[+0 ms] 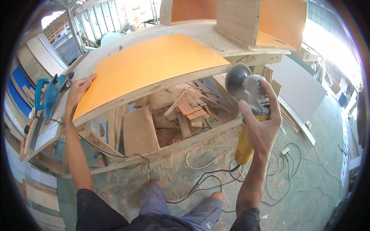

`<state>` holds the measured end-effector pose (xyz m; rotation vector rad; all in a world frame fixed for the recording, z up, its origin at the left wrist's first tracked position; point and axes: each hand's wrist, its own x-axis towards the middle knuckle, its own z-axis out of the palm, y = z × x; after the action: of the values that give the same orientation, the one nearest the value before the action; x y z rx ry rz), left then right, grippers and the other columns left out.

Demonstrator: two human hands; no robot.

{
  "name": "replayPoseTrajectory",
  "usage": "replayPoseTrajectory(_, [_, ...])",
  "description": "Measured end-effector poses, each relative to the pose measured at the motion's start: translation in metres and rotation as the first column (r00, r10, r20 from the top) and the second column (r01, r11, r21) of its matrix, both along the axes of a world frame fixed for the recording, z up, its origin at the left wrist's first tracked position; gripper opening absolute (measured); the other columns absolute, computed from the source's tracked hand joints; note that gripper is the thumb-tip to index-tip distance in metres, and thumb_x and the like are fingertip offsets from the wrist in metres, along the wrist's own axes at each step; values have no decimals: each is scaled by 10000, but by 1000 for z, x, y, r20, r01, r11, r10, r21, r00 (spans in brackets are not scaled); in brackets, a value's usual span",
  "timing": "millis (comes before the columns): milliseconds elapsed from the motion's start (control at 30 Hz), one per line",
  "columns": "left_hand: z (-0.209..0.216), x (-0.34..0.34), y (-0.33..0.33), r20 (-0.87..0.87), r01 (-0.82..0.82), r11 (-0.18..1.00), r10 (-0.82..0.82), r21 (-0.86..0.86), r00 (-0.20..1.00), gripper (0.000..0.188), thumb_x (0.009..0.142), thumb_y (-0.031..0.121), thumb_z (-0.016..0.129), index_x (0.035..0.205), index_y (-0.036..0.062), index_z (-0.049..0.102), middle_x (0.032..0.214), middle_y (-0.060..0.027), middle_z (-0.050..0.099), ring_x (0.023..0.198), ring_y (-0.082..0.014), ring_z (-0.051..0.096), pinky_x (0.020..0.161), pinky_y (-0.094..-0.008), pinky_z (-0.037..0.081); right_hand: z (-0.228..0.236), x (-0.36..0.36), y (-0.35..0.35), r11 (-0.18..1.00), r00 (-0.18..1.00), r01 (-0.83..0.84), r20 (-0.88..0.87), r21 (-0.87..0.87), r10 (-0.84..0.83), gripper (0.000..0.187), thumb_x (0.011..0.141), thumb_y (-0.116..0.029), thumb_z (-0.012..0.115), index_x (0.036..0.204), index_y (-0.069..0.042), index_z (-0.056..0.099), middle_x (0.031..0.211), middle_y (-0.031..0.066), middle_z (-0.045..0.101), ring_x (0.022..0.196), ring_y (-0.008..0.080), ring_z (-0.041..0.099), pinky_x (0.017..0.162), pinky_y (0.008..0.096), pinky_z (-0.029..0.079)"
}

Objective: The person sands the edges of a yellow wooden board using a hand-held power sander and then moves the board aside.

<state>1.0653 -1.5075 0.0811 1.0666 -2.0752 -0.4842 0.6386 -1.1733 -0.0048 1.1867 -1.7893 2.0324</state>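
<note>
An orange-faced wooden panel (154, 61) lies on the workbench (135, 40), its pale bare edge turned toward me. My left hand (79, 90) rests at the panel's left end, thumb and fingers closed along its edge. A yellow and grey angle grinder (246, 140) is gripped in my right hand (264, 123), fingers wrapped round its head end. The grinder's round dark disc (237, 80) is at the panel's right front corner; whether it touches the edge I cannot tell. Blur on the disc suggests that it is spinning.
A blue power planer (52, 94) sits left of the panel. Orange-lined box units (262, 30) stand on the bench's far side. Wood offcuts (189, 104) fill the shelf below. Cables (204, 181) loop over the dusty floor near my legs. A white board (296, 84) leans at right.
</note>
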Motion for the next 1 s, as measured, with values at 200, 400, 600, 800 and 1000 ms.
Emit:
replayPoseTrajectory(200, [0, 11, -9, -1, 9, 1000, -9, 18, 1000, 453, 1040, 217, 560, 1355, -98, 646, 1395, -182, 685, 1227, -188, 652, 1057, -271, 456, -31, -1, 34, 997, 994, 60, 93, -41, -56, 696, 771, -52, 828, 1437, -82, 626, 1280, 91, 630, 1147, 190, 627, 972, 343, 534])
replayPoseTrajectory(400, [28, 7, 26, 39, 140, 985, -145, 97, 989, 578, 1093, 425, 561, 1331, -91, 670, 1403, -191, 672, 1274, -215, 631, 1109, -325, 439, -100, -15, 75, 999, 836, -43, 547, -5, 39, 735, 837, -63, 793, 1515, -33, 511, 1188, 128, 669, 975, 182, 689, 820, 312, 578])
replayPoseTrajectory(600, [32, -19, 116, 346, 273, 953, -214, -132, 914, 720, 921, 612, 723, 1319, 13, 720, 1417, -197, 666, 1382, -304, 581, 1190, -417, 402, -238, -19, 147, 986, 525, -75, 835, -148, 165, 900, 889, -41, 714, 1638, -133, 224, 1139, 180, 629, 825, 270, 706, 714, 397, 652])
replayPoseTrajectory(800, [13, 19, 118, 194, 251, 960, -224, -125, 955, 694, 873, 505, 828, 1317, -16, 709, 1410, -213, 666, 1377, -316, 587, 1191, -403, 404, -362, 42, 229, 907, 176, -19, 892, -421, 417, 740, 942, -180, 705, 1570, -93, 323, 1181, 183, 610, 894, 297, 693, 745, 397, 646])
replayPoseTrajectory(1000, [-22, 49, 133, -65, 48, 959, -69, -280, 995, 608, 873, 421, 858, 1270, -23, 733, 1311, -213, 720, 1273, -277, 667, 1109, -376, 497, -480, 95, 300, 582, 401, 4, 534, -813, 744, 753, 945, -350, 737, 1526, -39, 372, 1339, 215, 568, 1035, 289, 664, 842, 381, 635])
